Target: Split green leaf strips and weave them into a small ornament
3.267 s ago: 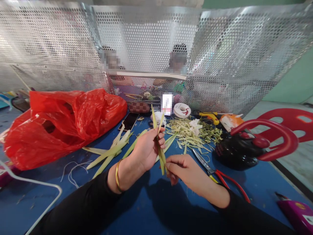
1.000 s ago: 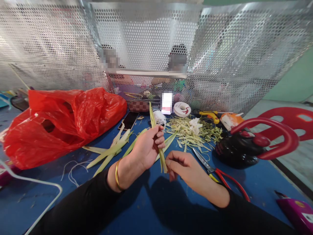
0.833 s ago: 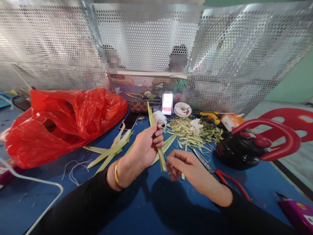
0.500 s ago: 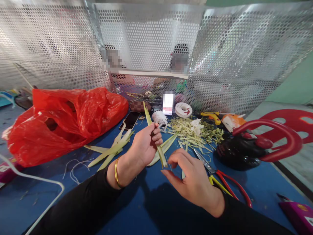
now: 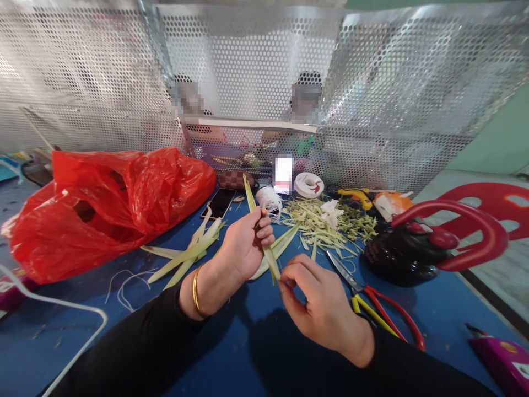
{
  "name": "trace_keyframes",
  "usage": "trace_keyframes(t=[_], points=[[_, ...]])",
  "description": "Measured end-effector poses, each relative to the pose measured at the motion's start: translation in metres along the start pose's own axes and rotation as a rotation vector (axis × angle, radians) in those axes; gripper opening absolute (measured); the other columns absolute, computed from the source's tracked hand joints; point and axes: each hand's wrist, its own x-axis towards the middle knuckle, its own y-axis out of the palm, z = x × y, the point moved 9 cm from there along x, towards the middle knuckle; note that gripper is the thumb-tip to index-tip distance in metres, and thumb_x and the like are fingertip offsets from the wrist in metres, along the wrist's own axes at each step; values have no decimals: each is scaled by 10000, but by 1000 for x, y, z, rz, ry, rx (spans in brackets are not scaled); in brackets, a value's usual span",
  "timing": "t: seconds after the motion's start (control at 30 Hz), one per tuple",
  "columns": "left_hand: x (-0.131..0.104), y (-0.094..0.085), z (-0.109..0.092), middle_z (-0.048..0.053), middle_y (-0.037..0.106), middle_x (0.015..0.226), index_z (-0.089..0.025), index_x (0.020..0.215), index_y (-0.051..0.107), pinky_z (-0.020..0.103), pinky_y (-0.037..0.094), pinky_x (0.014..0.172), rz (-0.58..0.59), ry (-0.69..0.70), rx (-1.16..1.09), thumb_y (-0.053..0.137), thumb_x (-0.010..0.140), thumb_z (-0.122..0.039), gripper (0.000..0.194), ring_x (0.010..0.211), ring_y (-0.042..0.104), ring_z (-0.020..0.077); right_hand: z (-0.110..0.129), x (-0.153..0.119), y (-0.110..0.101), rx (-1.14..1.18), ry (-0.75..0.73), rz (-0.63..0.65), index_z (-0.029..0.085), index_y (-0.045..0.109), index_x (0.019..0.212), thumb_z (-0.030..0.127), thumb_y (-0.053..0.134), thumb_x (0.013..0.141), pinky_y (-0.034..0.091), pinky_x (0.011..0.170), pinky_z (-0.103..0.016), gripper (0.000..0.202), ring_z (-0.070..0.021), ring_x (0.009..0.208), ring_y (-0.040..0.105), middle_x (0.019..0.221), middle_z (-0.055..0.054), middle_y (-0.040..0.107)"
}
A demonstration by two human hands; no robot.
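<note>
My left hand (image 5: 247,242) is closed round a long pale-green leaf strip (image 5: 270,262), whose upper end points away from me. The thumb and index finger of my right hand (image 5: 320,306) pinch at the strip's lower end. Another pale leaf (image 5: 285,247) lies just beyond my hands. Left of my left hand lies a small pile of husk-like leaves (image 5: 192,252). Beyond my right hand is a heap of shredded green strips (image 5: 314,220). Red-handled scissors (image 5: 374,300) lie beside my right wrist, over a yellow-handled tool (image 5: 378,317).
A red plastic bag (image 5: 103,209) fills the left side. Behind are a phone (image 5: 221,203), white thread (image 5: 269,199), a ribbon spool (image 5: 309,184) and a yellow tool (image 5: 356,197). A black kettle (image 5: 403,256) stands right. People show behind the perforated screen (image 5: 252,66).
My right hand's thumb and index finger have come together at the strip's lower end. My left hand keeps its hold, almost unmoved.
</note>
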Motion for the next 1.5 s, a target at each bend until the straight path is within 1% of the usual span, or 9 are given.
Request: trace_keyframes(t=[0.2,0.3,0.47,0.8,0.93,1.03,1.2,1.3,1.5], points=[[1,0,3,-80,306,552,-140,730,474,155,208,364,7,-16,-5,407,926,-107,210,370,268,15,-24,4,-11,346,227,-41,194,553,857,362,472,938,420,620,-277,203,-148,673,532,746,-17,545],[-1,1,5,-80,303,553,-139,729,474,155,213,365,8,-18,-1,411,931,-125,212,374,263,14,-44,2,13,648,480,71,183,576,844,442,562,883,425,561,-254,262,-124,606,520,715,0,559],[-2,3,11,-73,323,563,-135,742,483,152,227,375,36,-31,1,420,935,-147,203,390,282,16,-40,-8,57,1093,698,294,159,588,782,470,802,634,477,541,-242,406,-93,548,532,686,38,538],[-8,7,25,-69,329,568,-146,752,480,152,247,384,41,-86,15,422,963,-264,248,401,283,27,-45,-15,65,1055,803,264,143,585,660,560,716,680,478,491,-238,437,-98,454,559,571,15,586],[-11,12,19,-55,357,589,-122,826,532,160,273,399,66,-34,24,380,969,-393,343,426,307,37,-45,-15,65,1088,810,216,143,581,635,559,710,681,474,488,-237,438,-95,454,543,550,16,569],[-14,13,15,-61,346,595,-122,847,538,156,247,404,71,15,70,398,964,-343,287,426,275,29,-44,-15,65,1080,774,225,150,567,633,556,676,717,461,488,-243,429,-98,455,531,551,16,558],[-17,9,12,-77,311,583,-137,765,503,164,136,398,44,89,271,472,923,-307,234,415,191,14,-42,2,39,720,501,228,161,630,754,389,634,807,471,639,-277,234,-156,668,600,710,-24,642],[-19,12,16,-79,311,571,-153,754,483,177,120,414,82,81,367,477,915,-338,245,418,199,20,-52,11,4,551,451,11,186,675,887,320,634,809,478,663,-273,160,-156,710,599,785,-21,666],[-25,18,43,-72,331,580,-180,737,442,221,126,449,204,-55,643,470,911,-378,265,456,200,46,-73,9,-39,742,521,-377,197,659,847,301,693,771,458,520,-222,133,-100,510,532,591,46,570]])
